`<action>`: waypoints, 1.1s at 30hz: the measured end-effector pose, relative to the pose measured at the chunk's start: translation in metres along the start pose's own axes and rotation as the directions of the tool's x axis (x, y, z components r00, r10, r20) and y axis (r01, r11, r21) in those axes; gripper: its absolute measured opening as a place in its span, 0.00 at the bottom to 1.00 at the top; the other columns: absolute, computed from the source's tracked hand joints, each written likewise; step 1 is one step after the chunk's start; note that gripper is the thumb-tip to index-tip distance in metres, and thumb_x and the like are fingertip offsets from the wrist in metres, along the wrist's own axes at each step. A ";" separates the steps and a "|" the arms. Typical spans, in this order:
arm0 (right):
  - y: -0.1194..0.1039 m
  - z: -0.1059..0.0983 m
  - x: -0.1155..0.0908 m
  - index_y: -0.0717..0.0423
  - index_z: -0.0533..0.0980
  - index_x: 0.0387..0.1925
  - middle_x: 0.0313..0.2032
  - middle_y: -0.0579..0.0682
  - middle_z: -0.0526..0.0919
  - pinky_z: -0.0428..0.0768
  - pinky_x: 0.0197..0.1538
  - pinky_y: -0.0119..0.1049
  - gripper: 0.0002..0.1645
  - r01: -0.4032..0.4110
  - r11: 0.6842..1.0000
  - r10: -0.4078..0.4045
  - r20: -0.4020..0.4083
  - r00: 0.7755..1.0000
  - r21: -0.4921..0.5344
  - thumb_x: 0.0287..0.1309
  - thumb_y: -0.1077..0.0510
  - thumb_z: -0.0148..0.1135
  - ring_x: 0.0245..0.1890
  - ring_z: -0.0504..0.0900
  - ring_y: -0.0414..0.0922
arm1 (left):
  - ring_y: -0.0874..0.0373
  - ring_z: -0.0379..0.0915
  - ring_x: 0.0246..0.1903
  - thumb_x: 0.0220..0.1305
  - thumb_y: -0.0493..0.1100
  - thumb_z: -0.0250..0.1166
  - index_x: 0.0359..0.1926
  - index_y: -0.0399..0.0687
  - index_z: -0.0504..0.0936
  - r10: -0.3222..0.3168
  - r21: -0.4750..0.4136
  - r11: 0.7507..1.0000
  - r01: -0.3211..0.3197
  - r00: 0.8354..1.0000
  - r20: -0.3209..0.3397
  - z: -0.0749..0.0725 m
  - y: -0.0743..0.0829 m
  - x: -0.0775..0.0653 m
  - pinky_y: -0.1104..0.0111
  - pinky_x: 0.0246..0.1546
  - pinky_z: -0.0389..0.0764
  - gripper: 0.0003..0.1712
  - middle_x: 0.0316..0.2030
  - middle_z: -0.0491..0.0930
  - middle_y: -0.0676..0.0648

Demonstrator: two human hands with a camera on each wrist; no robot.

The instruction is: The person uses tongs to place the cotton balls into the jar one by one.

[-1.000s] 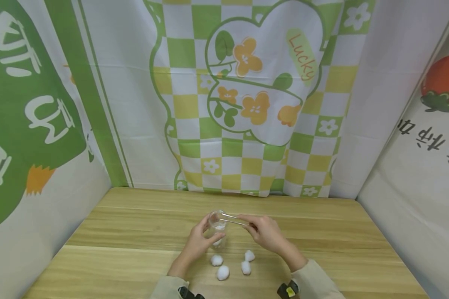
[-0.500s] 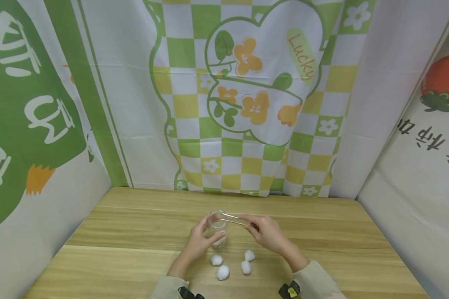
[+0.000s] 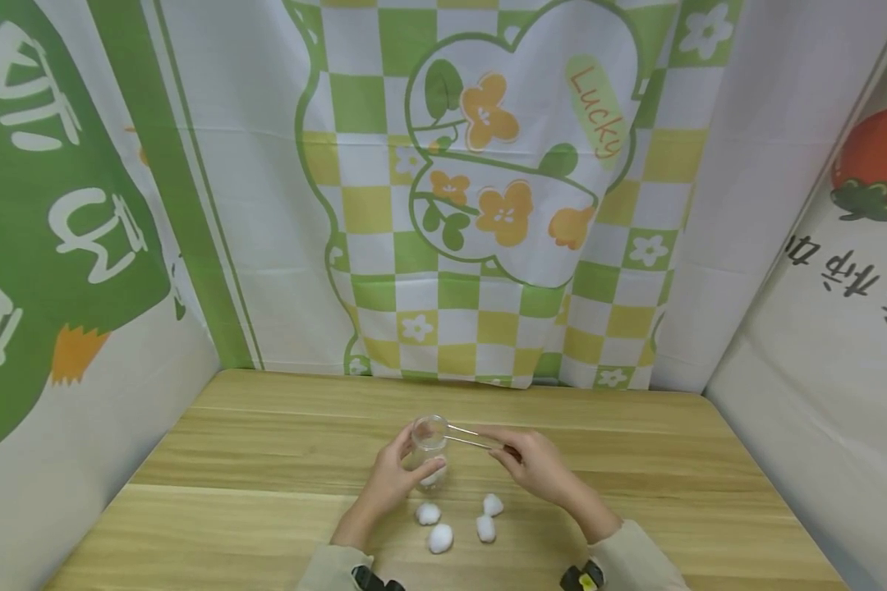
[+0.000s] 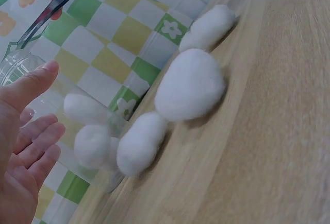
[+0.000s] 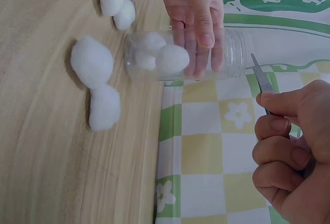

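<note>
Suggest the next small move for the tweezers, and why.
Probably lower the tweezers in the right hand to one of the four cotton balls on the table: they hold nothing beside the mouth of the jar, where other cotton already sits inside.

On the table [image 3: 281, 443], the jar [image 3: 429, 446] is flanked by the left grip [image 3: 393, 478] and, rightward, by tweezers [image 5: 263, 80] held in the right grip [image 3: 538, 465]. Cotton balls [image 5: 172, 59] are contained inside; four loose balls [image 3: 439, 539] are laid before it. Behind, a cloth [image 3: 488, 316] is hung.
</note>
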State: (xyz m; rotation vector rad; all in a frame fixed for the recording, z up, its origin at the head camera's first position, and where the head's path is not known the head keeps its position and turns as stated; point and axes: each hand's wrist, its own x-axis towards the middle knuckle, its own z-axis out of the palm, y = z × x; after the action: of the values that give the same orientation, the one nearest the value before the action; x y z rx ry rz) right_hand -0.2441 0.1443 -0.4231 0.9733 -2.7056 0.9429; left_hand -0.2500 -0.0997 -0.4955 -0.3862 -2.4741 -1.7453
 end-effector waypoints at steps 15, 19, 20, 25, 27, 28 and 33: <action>0.007 -0.002 -0.013 0.59 0.77 0.56 0.13 0.42 0.67 0.61 0.17 0.19 0.20 0.004 0.999 -0.005 0.027 1.000 0.037 0.62 0.64 0.58 0.14 0.56 0.25 | 0.32 0.63 0.66 0.57 0.50 0.70 0.71 0.35 0.58 -0.001 0.003 1.000 0.001 1.000 -0.004 0.000 -0.001 0.000 0.44 0.69 0.66 0.47 0.67 0.66 0.32; 0.009 -0.001 -0.016 0.57 0.77 0.56 0.15 0.42 0.68 0.63 0.18 0.19 0.20 -0.008 0.999 0.006 0.044 0.999 0.034 0.63 0.63 0.58 0.15 0.57 0.26 | 0.33 0.63 0.66 0.57 0.49 0.70 0.71 0.35 0.58 0.006 -0.005 1.000 -0.006 1.000 -0.005 0.001 -0.001 0.000 0.44 0.69 0.66 0.47 0.66 0.67 0.33; 0.009 -0.001 -0.016 0.56 0.77 0.56 0.15 0.41 0.68 0.63 0.18 0.19 0.20 -0.013 0.999 0.011 0.047 0.999 0.035 0.63 0.62 0.58 0.15 0.57 0.25 | 0.33 0.64 0.66 0.57 0.49 0.70 0.70 0.35 0.58 0.009 -0.006 1.000 -0.009 1.000 -0.005 0.001 -0.002 0.001 0.45 0.69 0.66 0.47 0.66 0.68 0.33; 0.010 0.000 -0.020 0.56 0.77 0.56 0.14 0.39 0.66 0.63 0.18 0.20 0.19 -0.021 0.999 0.019 0.060 0.998 0.045 0.64 0.61 0.58 0.15 0.56 0.26 | 0.34 0.65 0.66 0.57 0.49 0.70 0.70 0.34 0.59 0.024 0.001 1.000 -0.024 1.000 -0.008 0.002 -0.002 0.000 0.45 0.69 0.66 0.46 0.65 0.69 0.33; 0.010 0.000 -0.022 0.56 0.77 0.57 0.15 0.40 0.66 0.64 0.18 0.20 0.20 -0.025 0.998 0.021 0.066 0.998 0.055 0.64 0.60 0.58 0.15 0.56 0.26 | 0.34 0.65 0.66 0.57 0.49 0.70 0.70 0.34 0.59 0.023 0.002 1.000 -0.023 1.000 -0.007 0.002 -0.003 0.000 0.45 0.69 0.66 0.46 0.65 0.69 0.33; 0.011 0.000 -0.022 0.57 0.77 0.57 0.15 0.41 0.68 0.64 0.18 0.20 0.20 -0.022 0.998 0.018 0.067 0.998 0.060 0.65 0.60 0.58 0.15 0.56 0.26 | 0.34 0.64 0.66 0.57 0.49 0.70 0.70 0.34 0.58 0.021 0.002 1.000 -0.021 1.000 -0.007 0.002 -0.003 0.000 0.44 0.69 0.66 0.46 0.66 0.68 0.33; 0.012 0.000 -0.025 0.58 0.76 0.57 0.21 0.45 0.78 0.66 0.18 0.21 0.20 -0.011 0.996 0.004 0.082 0.997 0.088 0.65 0.60 0.57 0.16 0.58 0.25 | 0.35 0.65 0.66 0.57 0.49 0.70 0.70 0.35 0.59 0.013 -0.004 1.000 -0.013 1.000 -0.010 0.002 -0.003 0.001 0.45 0.69 0.66 0.46 0.66 0.69 0.33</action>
State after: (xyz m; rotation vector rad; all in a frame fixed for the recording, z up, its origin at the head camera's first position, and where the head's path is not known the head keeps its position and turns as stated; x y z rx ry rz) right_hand -0.2319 0.1644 -0.4369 1.0403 -2.7572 1.0556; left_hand -0.2514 -0.0990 -0.4985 -0.3919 -2.4558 -1.7434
